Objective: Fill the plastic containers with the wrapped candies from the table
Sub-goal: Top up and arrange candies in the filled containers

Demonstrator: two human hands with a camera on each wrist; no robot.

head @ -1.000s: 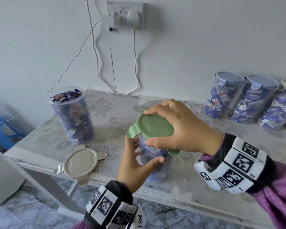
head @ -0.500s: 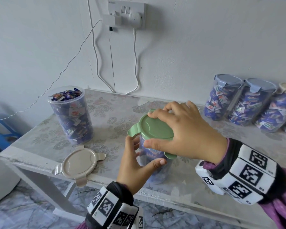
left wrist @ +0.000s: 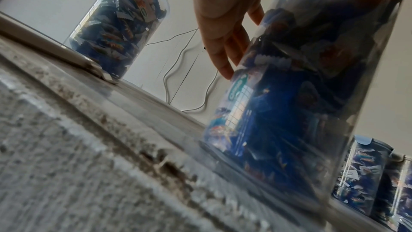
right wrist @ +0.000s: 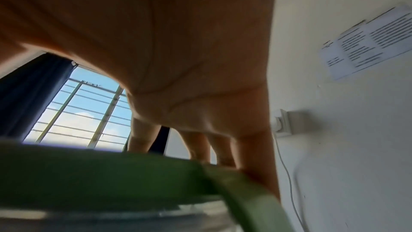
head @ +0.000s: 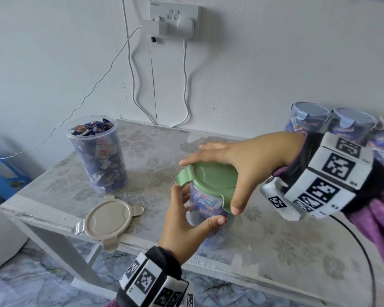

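A clear plastic container [head: 205, 207] packed with blue wrapped candies stands near the table's front edge. My left hand [head: 193, 209] grips its side, fingers behind and thumb in front; its fingers [left wrist: 223, 41] lie against the wall of the container [left wrist: 289, 94]. A green lid [head: 200, 173] sits on top. My right hand [head: 211, 187] spans it with straight fingers on the far rim and the thumb pressing on the front flap. The right wrist view shows the palm [right wrist: 178, 59] over the green lid [right wrist: 111, 174].
An open container [head: 98, 156] heaped with candies stands at the left, a beige lid [head: 109, 220] lying in front of it at the table [head: 286, 240] edge. Lidded full containers [head: 308, 120] line the back right. Cables [head: 133, 85] hang from a wall socket.
My right hand has flattened over the green lid, its fingers straighter and its thumb lower on the front flap. The left hand keeps hold of the container.
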